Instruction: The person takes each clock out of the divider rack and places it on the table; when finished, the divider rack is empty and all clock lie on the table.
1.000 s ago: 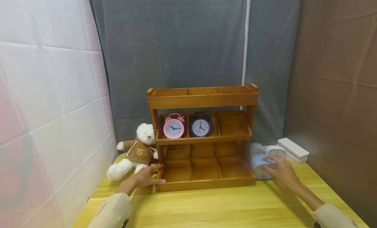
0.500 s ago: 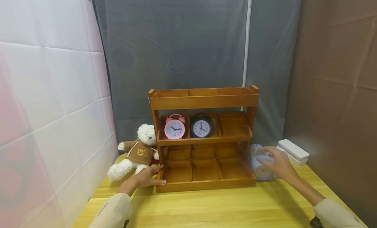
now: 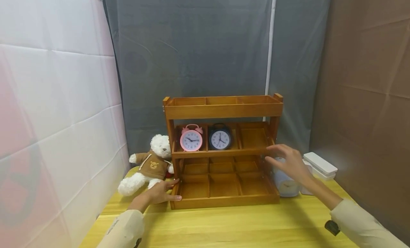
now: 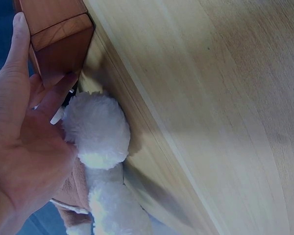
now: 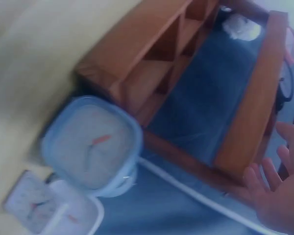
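Note:
On the table stands a brown wooden tiered rack (image 3: 224, 201). My left hand (image 3: 157, 193) rests at its lower left corner, thumb and fingers fairly straight and spread over the corner. My right hand (image 3: 289, 162) hovers by the right end of the middle tier, fingers apart and nothing between them; whether the fingertips touch the rack, I cannot tell. Below it sits a pale blue alarm clock (image 5: 90, 147), beside white clocks (image 5: 32, 200). The middle tier carries a pink twin-bell alarm clock (image 3: 191, 140) and a black alarm clock (image 3: 220, 139).
A white teddy bear in a brown hoodie (image 3: 153, 166) leans at the rack's left side, close to my left hand. Stacked white cases (image 3: 320, 164) lie at the right back. Fabric walls stand on the left, at the back (image 3: 205, 45) and on the right.
My right hand has left the light-coloured clocks and moved up and left to the middle tier's right end. The left hand stays at the rack's corner.

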Tool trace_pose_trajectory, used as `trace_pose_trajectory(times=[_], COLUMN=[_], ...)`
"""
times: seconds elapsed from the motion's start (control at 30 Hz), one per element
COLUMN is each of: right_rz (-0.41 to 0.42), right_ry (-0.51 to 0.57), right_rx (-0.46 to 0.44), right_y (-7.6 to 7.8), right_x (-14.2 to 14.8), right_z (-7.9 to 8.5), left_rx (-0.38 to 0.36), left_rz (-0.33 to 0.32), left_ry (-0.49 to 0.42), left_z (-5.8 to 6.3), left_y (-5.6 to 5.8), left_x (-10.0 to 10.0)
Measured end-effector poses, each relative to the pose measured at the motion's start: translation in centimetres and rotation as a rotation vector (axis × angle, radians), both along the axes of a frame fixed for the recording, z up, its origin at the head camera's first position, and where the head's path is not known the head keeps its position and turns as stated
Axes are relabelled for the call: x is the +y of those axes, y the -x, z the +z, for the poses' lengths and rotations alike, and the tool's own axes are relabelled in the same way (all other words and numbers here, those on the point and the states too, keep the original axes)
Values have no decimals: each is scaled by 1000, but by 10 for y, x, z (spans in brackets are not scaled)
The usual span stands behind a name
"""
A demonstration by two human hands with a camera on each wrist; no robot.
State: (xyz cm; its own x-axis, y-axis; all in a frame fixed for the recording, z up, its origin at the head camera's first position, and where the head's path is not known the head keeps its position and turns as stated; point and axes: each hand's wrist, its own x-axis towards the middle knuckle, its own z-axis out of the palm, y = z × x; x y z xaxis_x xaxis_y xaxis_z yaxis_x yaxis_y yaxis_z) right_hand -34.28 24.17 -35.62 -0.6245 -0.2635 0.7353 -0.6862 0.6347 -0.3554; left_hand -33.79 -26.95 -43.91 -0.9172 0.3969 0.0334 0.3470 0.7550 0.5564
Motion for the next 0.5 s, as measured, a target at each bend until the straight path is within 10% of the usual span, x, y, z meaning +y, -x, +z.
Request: trace_pose_trajectory(times=[0.5], right_rz=[78], right_ry=[8], right_rx=[-31], right_y=[29], right_x=[-63], right_z=[40], left_rx=[8], left_rz=[-15], left_ry=[-10], left_z=[0], left_y=[0], left_x=[0])
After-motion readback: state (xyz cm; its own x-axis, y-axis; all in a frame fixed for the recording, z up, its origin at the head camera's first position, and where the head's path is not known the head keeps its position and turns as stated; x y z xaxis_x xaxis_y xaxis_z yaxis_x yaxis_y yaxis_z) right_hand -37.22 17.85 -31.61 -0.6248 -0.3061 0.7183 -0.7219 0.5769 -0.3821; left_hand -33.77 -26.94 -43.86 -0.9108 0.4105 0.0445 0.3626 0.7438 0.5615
